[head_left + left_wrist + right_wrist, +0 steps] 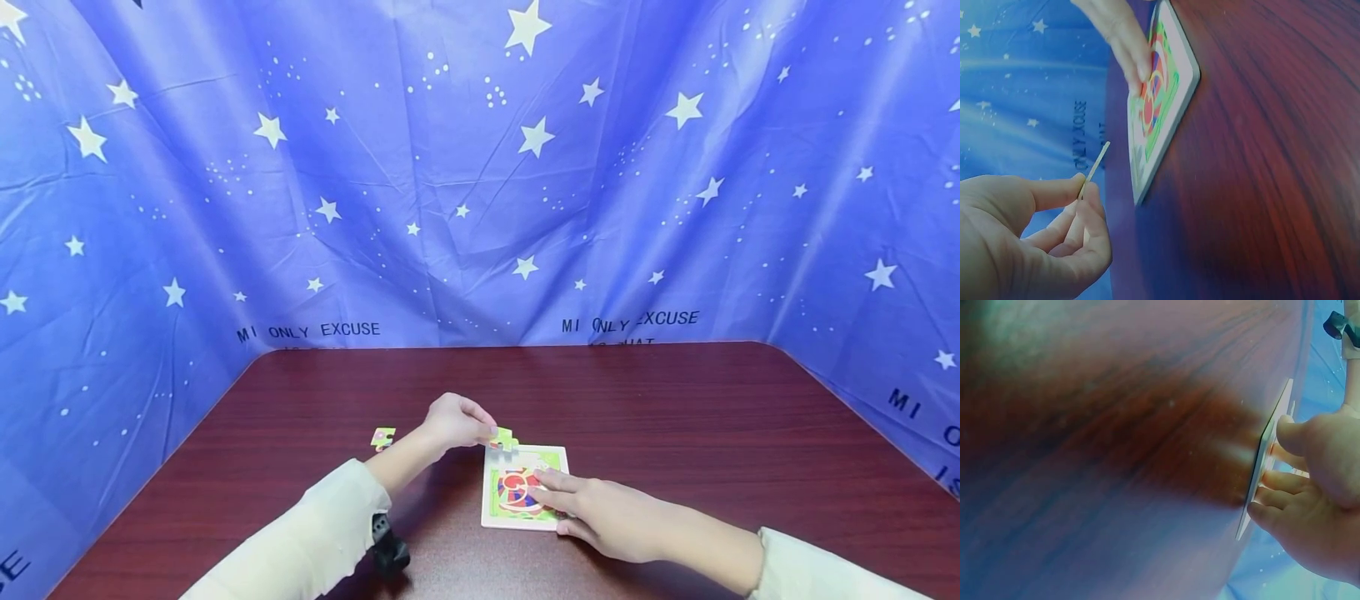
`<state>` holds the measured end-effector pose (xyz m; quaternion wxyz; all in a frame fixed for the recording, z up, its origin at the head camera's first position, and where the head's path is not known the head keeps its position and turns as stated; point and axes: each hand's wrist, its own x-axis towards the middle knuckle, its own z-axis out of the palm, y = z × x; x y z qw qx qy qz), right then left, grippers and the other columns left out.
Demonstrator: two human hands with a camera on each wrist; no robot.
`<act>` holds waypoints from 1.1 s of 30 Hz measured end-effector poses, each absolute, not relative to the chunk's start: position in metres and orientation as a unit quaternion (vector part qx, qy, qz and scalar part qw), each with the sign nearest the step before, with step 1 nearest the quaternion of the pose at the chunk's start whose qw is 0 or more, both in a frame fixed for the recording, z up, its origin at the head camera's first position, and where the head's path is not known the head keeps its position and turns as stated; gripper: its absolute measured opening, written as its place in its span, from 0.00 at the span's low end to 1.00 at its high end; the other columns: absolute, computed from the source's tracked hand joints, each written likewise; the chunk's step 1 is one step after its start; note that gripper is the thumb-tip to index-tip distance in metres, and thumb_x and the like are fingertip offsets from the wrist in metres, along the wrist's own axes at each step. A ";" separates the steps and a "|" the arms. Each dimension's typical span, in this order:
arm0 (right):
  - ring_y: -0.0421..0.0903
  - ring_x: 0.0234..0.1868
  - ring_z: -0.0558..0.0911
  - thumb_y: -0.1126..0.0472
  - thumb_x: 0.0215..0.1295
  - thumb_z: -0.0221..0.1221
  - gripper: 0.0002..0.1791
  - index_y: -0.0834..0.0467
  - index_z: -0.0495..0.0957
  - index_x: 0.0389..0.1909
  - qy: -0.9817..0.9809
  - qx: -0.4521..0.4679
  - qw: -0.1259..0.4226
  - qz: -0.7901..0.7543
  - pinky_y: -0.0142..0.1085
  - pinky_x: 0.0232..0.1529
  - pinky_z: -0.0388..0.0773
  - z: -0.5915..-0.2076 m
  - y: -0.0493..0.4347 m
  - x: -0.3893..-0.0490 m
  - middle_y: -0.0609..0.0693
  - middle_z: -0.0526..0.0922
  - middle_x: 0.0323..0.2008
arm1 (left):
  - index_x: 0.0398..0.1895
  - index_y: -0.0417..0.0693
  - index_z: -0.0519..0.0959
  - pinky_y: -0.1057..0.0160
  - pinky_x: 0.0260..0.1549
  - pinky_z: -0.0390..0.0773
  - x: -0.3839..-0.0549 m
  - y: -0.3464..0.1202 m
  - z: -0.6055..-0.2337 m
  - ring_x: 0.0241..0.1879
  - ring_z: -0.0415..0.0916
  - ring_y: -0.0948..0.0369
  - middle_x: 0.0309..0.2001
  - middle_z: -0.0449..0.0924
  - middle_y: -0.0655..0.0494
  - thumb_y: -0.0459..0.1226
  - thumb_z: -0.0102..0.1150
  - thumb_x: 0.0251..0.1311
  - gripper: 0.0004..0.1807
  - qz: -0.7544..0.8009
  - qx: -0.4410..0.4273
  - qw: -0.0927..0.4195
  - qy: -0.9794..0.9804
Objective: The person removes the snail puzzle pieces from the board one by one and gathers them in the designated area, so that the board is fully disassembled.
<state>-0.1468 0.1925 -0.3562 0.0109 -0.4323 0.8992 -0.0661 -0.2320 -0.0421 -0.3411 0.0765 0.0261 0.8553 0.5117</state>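
Observation:
Between thumb and fingertips, my left hand (456, 421) pinches a green jigsaw puzzle piece (506, 437). The piece is over the far left corner of a square puzzle board (519, 526) with a white frame. In the left wrist view this puzzle piece (1096, 164) appears edge-on, raised above the table. Fitted pieces in the board show a red, blue and green picture, with a pale bare area along its far side. My right hand (622, 515) rests on the board's right side, fingers extended over the picture. The right wrist view shows the thumb near the board's edge (1260, 456).
Another puzzle piece (383, 437) lies on the dark red wooden table (675, 417), left of the board and partly hidden by my left forearm. A black strap device (390, 546) sits at my left wrist. A blue star-patterned curtain (450, 167) encloses the table's back and sides.

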 end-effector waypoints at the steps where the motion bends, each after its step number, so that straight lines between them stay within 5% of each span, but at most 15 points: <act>1: 0.50 0.62 0.78 0.52 0.70 0.53 0.24 0.52 0.70 0.66 0.899 -0.432 0.010 -0.066 0.38 0.54 0.80 -0.357 0.193 -0.147 0.54 0.71 0.67 | 0.28 0.37 0.85 0.63 0.33 0.84 -0.232 -0.046 -0.341 0.22 0.79 0.66 0.21 0.85 0.52 0.31 0.68 0.49 0.04 0.514 0.026 0.079 0.854; 20: 0.50 0.62 0.77 0.55 0.70 0.53 0.24 0.52 0.69 0.66 0.901 -0.431 -0.021 -0.041 0.38 0.52 0.81 -0.360 0.192 -0.144 0.54 0.71 0.67 | 0.32 0.34 0.84 0.66 0.32 0.84 -0.234 -0.120 -0.336 0.23 0.79 0.67 0.21 0.83 0.56 0.28 0.66 0.49 0.06 0.515 -0.029 0.072 0.854; 33: 0.49 0.65 0.75 0.56 0.69 0.55 0.24 0.52 0.71 0.65 0.901 -0.431 -0.019 -0.041 0.38 0.53 0.80 -0.358 0.192 -0.145 0.53 0.72 0.66 | 0.19 0.43 0.85 0.72 0.13 0.67 -0.241 -0.131 -0.346 0.13 0.73 0.68 0.14 0.82 0.54 0.31 0.70 0.44 0.03 0.352 0.012 -0.030 0.935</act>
